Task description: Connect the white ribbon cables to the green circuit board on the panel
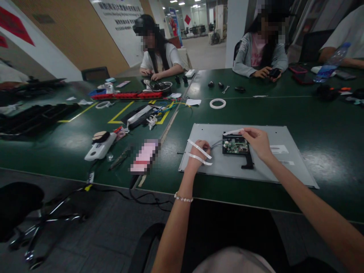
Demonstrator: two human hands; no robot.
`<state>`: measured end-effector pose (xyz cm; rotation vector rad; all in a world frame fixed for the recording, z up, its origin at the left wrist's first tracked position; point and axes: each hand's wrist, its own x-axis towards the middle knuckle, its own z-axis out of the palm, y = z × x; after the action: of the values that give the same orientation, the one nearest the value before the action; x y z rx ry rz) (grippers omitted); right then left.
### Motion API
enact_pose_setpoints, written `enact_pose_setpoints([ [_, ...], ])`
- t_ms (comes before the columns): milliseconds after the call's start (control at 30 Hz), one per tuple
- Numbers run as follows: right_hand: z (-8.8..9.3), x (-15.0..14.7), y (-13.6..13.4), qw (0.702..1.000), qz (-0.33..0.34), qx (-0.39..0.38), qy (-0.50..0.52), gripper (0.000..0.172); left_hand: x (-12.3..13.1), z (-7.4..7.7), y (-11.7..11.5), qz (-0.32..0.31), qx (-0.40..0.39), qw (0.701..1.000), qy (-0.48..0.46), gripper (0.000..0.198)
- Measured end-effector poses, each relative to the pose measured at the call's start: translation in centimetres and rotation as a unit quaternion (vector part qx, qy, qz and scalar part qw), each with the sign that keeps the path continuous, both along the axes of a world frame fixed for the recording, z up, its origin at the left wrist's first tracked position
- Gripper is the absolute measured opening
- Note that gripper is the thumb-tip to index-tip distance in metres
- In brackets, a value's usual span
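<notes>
Office-type wkshop: swivel chair point(21, 206), green bench point(250, 110) w/ PCB point(235, 147).

Both forearms point(309, 197) reach forward, converging. Left hand point(197, 153): back uppermost, fingers curled. Right hand point(258, 139): angled inward, thumb and index finger pinched at the tips.

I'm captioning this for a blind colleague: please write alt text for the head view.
A person's right hand pinches a white strip at the far edge of a black-framed green circuit board, on a grey rectangular panel atop a dark green table. The left hand, crossed by two thin white strips, is at grey cables.
</notes>
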<state>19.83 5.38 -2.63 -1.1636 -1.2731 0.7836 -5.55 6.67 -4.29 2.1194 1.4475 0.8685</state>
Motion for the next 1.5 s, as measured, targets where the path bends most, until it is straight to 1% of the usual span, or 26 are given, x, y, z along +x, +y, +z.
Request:
enact_pose_setpoints([
  [100,-0.6,1.1,-0.4,0.993,0.010,-0.062,0.100,0.034,0.4,0.6,-0.3,0.012,0.013,0.999,-0.035,0.010],
  [200,-0.8,1.4,-0.7,0.980,0.018,-0.106,0.170,0.036,1.6,2.1,0.0,0.010,0.043,0.997,-0.071,0.017],
  [267,-0.7,1.5,-0.7,0.974,0.026,-0.116,0.195,0.036,3.1,3.4,0.6,-0.028,0.055,0.994,-0.096,0.022],
  [333,-0.6,1.6,-0.5,0.970,0.037,-0.115,0.213,0.036,5.0,4.5,1.5,-0.084,0.044,0.988,-0.121,0.025],
  [433,-0.9,2.1,-0.2,0.970,0.054,-0.100,0.215,0.035,7.7,5.3,3.1,-0.169,-0.005,0.977,-0.130,0.026],
  [500,-1.1,2.4,0.0,0.973,0.054,-0.088,0.206,0.034,8.9,5.2,3.9,-0.227,-0.056,0.962,-0.143,0.023],
  [567,-1.2,2.6,0.1,0.974,0.048,-0.083,0.203,0.033,9.5,4.8,4.4,-0.254,-0.089,0.948,-0.171,0.022],
  [667,-1.1,2.7,0.2,0.971,0.051,-0.090,0.214,0.033,9.4,4.1,4.5,-0.248,-0.080,0.944,-0.201,0.024],
  [767,-0.9,2.6,0.2,0.972,0.053,-0.096,0.207,0.031,8.8,3.7,4.2,-0.251,-0.059,0.948,-0.186,0.025],
  [967,-0.9,2.5,0.2,0.975,0.046,-0.110,0.189,0.032,8.6,3.8,3.5,-0.253,-0.075,0.948,-0.176,0.027],
  [1100,-0.8,2.6,0.1,0.973,0.046,-0.105,0.202,0.030,8.7,3.8,3.2,-0.253,-0.101,0.944,-0.187,0.026],
  [1167,-0.7,2.6,-0.1,0.972,0.049,-0.099,0.209,0.028,8.7,3.9,3.1,-0.252,-0.102,0.941,-0.200,0.026],
  [1267,-0.3,2.5,-0.5,0.969,0.080,-0.089,0.217,0.025,8.6,4.1,3.0,-0.251,-0.086,0.938,-0.222,0.024],
  [1333,-0.1,2.4,-0.7,0.966,0.118,-0.088,0.214,0.028,8.5,4.2,2.9,-0.246,-0.075,0.940,-0.226,0.024],
  [1400,0.0,2.2,-0.8,0.968,0.142,-0.091,0.186,0.035,8.5,4.1,2.9,-0.241,-0.067,0.943,-0.219,0.024],
  [1433,0.0,2.1,-0.8,0.973,0.142,-0.091,0.159,0.037,8.4,4.1,2.9,-0.241,-0.066,0.945,-0.213,0.024],
  [1500,-0.2,1.9,-0.8,0.984,0.122,-0.088,0.100,0.035,8.4,3.9,2.9,-0.247,-0.072,0.946,-0.196,0.023],
])
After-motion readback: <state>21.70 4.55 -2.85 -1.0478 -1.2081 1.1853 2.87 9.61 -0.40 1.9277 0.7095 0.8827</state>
